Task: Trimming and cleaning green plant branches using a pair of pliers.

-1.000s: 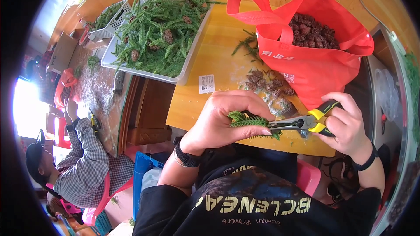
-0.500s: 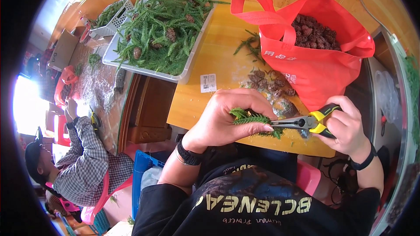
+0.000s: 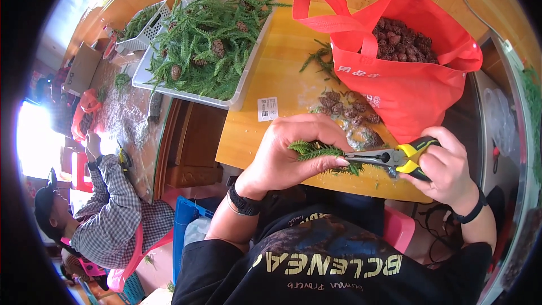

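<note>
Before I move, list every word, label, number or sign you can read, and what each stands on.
Black shirt: large yellow lettering and smaller lines; wording not copied.
Red bag: white characters; also not copied.
White label on the yellow table: print too small to read.

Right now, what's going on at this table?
The person's left hand pinches a green sprig, while the right hand holds pliers up to it. On the table lie loose pine cones, near a red bag holding more cones. A tub of greenery stands to the left; farther left, a co-worker sits at another table.
</note>
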A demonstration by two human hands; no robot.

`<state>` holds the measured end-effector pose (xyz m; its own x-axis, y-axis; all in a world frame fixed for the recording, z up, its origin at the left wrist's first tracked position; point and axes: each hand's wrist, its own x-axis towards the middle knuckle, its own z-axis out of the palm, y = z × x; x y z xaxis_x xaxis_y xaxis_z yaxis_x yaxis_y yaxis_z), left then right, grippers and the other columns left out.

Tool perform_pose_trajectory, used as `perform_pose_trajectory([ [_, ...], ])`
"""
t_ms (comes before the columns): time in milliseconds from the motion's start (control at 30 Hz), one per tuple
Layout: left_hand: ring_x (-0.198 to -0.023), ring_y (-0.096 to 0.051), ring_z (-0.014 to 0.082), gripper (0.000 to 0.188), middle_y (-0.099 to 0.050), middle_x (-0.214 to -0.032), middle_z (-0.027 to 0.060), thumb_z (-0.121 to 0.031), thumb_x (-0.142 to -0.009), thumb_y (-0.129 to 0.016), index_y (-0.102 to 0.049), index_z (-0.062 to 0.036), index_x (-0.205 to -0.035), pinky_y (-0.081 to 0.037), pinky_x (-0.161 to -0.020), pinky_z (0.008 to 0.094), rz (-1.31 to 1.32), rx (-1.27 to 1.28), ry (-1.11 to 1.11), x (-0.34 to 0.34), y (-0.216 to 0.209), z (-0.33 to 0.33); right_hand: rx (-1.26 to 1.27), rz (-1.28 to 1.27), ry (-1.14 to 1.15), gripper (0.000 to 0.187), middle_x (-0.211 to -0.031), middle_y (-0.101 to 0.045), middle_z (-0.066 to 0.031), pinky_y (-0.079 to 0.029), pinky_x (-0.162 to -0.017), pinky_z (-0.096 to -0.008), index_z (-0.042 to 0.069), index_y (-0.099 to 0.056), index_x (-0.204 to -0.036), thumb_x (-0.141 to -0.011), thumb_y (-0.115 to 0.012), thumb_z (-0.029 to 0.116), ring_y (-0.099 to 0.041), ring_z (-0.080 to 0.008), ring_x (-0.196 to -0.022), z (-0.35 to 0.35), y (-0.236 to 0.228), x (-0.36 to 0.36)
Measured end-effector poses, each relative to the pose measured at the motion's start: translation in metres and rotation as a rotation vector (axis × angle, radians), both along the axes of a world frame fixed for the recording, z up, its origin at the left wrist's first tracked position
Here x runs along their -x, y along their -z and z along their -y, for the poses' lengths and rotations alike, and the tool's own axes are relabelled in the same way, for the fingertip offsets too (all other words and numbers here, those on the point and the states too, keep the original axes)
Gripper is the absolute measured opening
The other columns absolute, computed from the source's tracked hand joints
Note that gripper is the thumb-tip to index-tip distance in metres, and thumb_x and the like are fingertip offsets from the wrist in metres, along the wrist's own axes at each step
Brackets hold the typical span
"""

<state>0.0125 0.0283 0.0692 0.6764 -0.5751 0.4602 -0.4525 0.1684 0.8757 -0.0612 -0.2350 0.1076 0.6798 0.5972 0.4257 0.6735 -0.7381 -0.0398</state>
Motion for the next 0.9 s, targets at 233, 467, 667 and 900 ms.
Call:
perform_pose_trajectory([
  [233,-0.075,-0.062,0.0229,0.017,-0.064,-0.076,0.0098,-0.009,-0.068,-0.076,-0.065,0.0016,-0.077,-0.048,-0.070,0.0321,-0.003,0.008,0.007,0.000,-0.002,-0.003,-0.159,-0.212,-0.061,0.036,-0.069,-0.057,-0.0136,-0.047,-0.064,-0.0378,-0.001,-0.053,-0.065,-0.064,-0.075,0.028,-0.058,-0.0344,-0.079,-0.001,0.005,-0.003],
  [467,-0.077,-0.062,0.0218,0.014,-0.064,-0.080,0.0100,-0.005,-0.070,-0.075,-0.065,0.0011,-0.078,-0.048,-0.070,0.0312,-0.010,0.029,0.019,0.001,-0.001,-0.003,-0.134,-0.198,-0.034,0.033,-0.065,-0.056,-0.0108,-0.048,-0.060,-0.0362,0.001,-0.054,-0.064,-0.057,-0.080,0.020,-0.058,-0.0328,-0.076,-0.002,0.009,-0.001],
  [667,-0.079,-0.061,0.0204,0.013,-0.063,-0.082,0.0098,-0.005,-0.073,-0.073,-0.065,0.0007,-0.081,-0.047,-0.071,0.0298,-0.056,0.018,0.034,-0.001,0.002,-0.003,-0.112,-0.160,0.014,0.030,-0.067,-0.056,-0.0154,-0.047,-0.061,-0.0386,-0.001,-0.052,-0.066,-0.054,-0.077,0.012,-0.057,-0.0351,-0.072,-0.002,0.013,0.000],
  [900,-0.090,-0.058,0.0145,0.028,-0.061,-0.094,0.0078,-0.004,-0.073,-0.074,-0.059,0.0017,-0.097,-0.046,-0.079,0.0272,-0.415,0.081,0.069,-0.002,0.012,-0.004,-0.237,-0.274,0.051,0.028,-0.069,-0.056,-0.0142,-0.046,-0.063,-0.0389,-0.002,-0.058,-0.074,-0.059,-0.076,0.012,-0.057,-0.0353,-0.076,-0.007,0.025,-0.010],
])
